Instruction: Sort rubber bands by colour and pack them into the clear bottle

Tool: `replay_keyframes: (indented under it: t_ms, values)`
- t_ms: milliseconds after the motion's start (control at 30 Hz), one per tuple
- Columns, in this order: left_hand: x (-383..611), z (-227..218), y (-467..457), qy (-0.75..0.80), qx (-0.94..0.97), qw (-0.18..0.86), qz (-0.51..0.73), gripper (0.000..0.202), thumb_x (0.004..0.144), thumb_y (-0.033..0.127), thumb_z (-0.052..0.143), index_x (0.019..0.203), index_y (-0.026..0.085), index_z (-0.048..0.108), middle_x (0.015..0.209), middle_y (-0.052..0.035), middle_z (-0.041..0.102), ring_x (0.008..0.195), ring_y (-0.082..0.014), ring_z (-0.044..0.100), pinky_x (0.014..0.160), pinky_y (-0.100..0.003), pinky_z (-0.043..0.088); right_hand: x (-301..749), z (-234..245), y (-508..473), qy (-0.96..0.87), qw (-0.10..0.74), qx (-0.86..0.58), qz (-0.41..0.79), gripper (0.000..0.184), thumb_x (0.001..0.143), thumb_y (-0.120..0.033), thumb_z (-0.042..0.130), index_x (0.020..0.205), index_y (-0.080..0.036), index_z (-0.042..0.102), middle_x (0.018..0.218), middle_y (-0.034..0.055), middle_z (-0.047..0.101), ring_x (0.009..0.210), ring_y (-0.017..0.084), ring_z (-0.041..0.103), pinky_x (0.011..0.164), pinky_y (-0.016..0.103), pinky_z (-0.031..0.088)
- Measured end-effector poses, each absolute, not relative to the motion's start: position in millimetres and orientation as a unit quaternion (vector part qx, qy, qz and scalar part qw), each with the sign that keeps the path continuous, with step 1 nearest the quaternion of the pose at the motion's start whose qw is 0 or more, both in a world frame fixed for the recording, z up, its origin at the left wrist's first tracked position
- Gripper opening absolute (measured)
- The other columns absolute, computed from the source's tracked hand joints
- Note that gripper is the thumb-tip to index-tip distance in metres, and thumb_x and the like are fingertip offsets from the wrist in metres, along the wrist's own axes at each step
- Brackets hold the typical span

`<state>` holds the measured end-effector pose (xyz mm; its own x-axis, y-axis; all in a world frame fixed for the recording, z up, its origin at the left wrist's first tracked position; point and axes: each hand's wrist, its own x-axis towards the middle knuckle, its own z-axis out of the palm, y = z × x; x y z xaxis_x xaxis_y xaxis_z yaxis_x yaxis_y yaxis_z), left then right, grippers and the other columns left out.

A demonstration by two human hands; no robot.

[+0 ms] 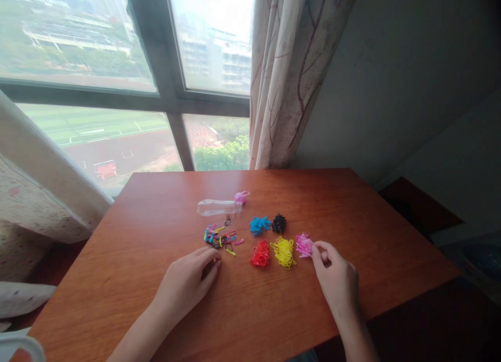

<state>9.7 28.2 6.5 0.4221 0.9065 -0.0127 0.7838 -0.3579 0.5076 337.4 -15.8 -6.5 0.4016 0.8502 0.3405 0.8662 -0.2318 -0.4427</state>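
Note:
Small rubber bands lie sorted in heaps on a wooden table (pixel 156 278): blue (pixel 259 225), black (pixel 278 223), red (pixel 260 254), yellow (pixel 284 251) and pink (pixel 302 244). A mixed heap (pixel 219 237) sits to their left. My right hand (pixel 335 275) is at the pink heap, its fingertips pinched together against it. My left hand (pixel 187 282) rests on the table just below the mixed heap, fingers loosely curled, and whether it holds anything is hidden.
A clear plastic bottle with a pink cap (pixel 219 206) lies on its side behind the heaps. A window and a patterned curtain (pixel 289 75) stand beyond the table's far edge. A cushion (pixel 35 205) leans at the left.

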Motion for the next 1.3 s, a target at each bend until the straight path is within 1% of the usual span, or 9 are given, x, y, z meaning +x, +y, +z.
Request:
replay_keyframes:
  t_ms: [200, 333, 500, 633, 733, 800, 933, 1133, 1300]
  values:
    - [10, 11, 28, 0.519, 0.814, 0.224, 0.134, 0.023, 0.094, 0.026, 0.040, 0.089, 0.024, 0.063, 0.088, -0.0022, 0.069, 0.080, -0.0185, 0.064, 0.068, -0.026, 0.044, 336, -3, -18, -0.555, 0.292, -0.779, -0.023, 0.036, 0.092, -0.046, 0.047, 0.091, -0.021, 0.072, 0.067, 0.0044, 0.070, 0.055, 0.019, 0.063, 0.053, 0.027, 0.036]
    - [12, 11, 28, 0.520, 0.815, 0.219, 0.132, 0.022, 0.094, 0.026, 0.041, 0.089, 0.025, 0.063, 0.089, -0.0021, 0.069, 0.080, -0.0183, 0.065, 0.068, -0.025, 0.044, 328, 1, -19, -0.559, 0.318, -0.765, -0.028, 0.036, 0.093, -0.045, 0.048, 0.090, -0.020, 0.072, 0.065, 0.0047, 0.070, 0.056, 0.019, 0.064, 0.054, 0.026, 0.038]
    - [11, 10, 28, 0.524, 0.814, 0.217, 0.127, 0.022, 0.094, 0.026, 0.041, 0.089, 0.025, 0.062, 0.090, -0.0019, 0.069, 0.081, -0.0183, 0.065, 0.068, -0.025, 0.045, 291, 5, -23, -0.610, 0.371, -0.699, 0.040, 0.026, 0.094, -0.035, 0.050, 0.089, -0.020, 0.070, 0.067, 0.0023, 0.070, 0.056, 0.016, 0.065, 0.057, 0.023, 0.042]
    - [12, 8, 27, 0.532, 0.811, 0.208, 0.126, 0.021, 0.094, 0.026, 0.042, 0.092, 0.025, 0.062, 0.092, -0.0018, 0.070, 0.081, -0.0183, 0.067, 0.068, -0.025, 0.046, 246, 2, -27, -0.676, 0.364, -0.632, 0.110, 0.023, 0.096, -0.025, 0.045, 0.090, -0.021, 0.067, 0.074, 0.0020, 0.071, 0.063, 0.015, 0.065, 0.062, 0.023, 0.041]
    - [16, 5, 27, 0.543, 0.806, 0.191, 0.135, 0.022, 0.095, 0.028, 0.042, 0.101, 0.026, 0.062, 0.095, -0.0021, 0.072, 0.081, -0.0186, 0.069, 0.067, -0.025, 0.047, 218, -6, -29, -0.709, 0.348, -0.599, 0.132, 0.021, 0.095, -0.019, 0.046, 0.089, -0.021, 0.066, 0.071, 0.0007, 0.068, 0.062, 0.015, 0.064, 0.062, 0.023, 0.038]
    - [19, 2, 27, 0.546, 0.806, 0.180, 0.138, 0.023, 0.095, 0.029, 0.041, 0.107, 0.027, 0.061, 0.100, -0.0026, 0.073, 0.084, -0.0190, 0.070, 0.068, -0.025, 0.048, 206, -10, -30, -0.724, 0.335, -0.586, 0.140, 0.020, 0.093, -0.017, 0.046, 0.089, -0.022, 0.065, 0.069, 0.0001, 0.067, 0.062, 0.015, 0.063, 0.060, 0.024, 0.037]
    - [26, -2, 29, 0.545, 0.811, 0.164, 0.133, 0.026, 0.095, 0.028, 0.041, 0.112, 0.028, 0.061, 0.108, -0.0037, 0.073, 0.089, -0.0204, 0.071, 0.070, -0.026, 0.049, 196, -14, -32, -0.740, 0.313, -0.577, 0.143, 0.019, 0.091, -0.015, 0.046, 0.085, -0.022, 0.062, 0.068, -0.0008, 0.066, 0.062, 0.015, 0.061, 0.058, 0.025, 0.034]
    - [29, -2, 31, 0.554, 0.806, 0.160, 0.134, 0.025, 0.094, 0.028, 0.042, 0.111, 0.027, 0.061, 0.109, -0.0043, 0.073, 0.090, -0.0209, 0.072, 0.070, -0.027, 0.050, 198, -14, -33, -0.744, 0.309, -0.576, 0.141, 0.019, 0.091, -0.015, 0.045, 0.083, -0.023, 0.060, 0.068, -0.0015, 0.065, 0.062, 0.015, 0.061, 0.058, 0.025, 0.033]
    - [30, 1, 32, 0.560, 0.804, 0.161, 0.121, 0.021, 0.093, 0.026, 0.043, 0.101, 0.026, 0.063, 0.100, -0.0034, 0.073, 0.084, -0.0194, 0.071, 0.066, -0.025, 0.047, 198, -14, -32, -0.743, 0.304, -0.579, 0.143, 0.018, 0.090, -0.015, 0.046, 0.082, -0.023, 0.060, 0.067, -0.0018, 0.064, 0.061, 0.015, 0.061, 0.057, 0.026, 0.032]
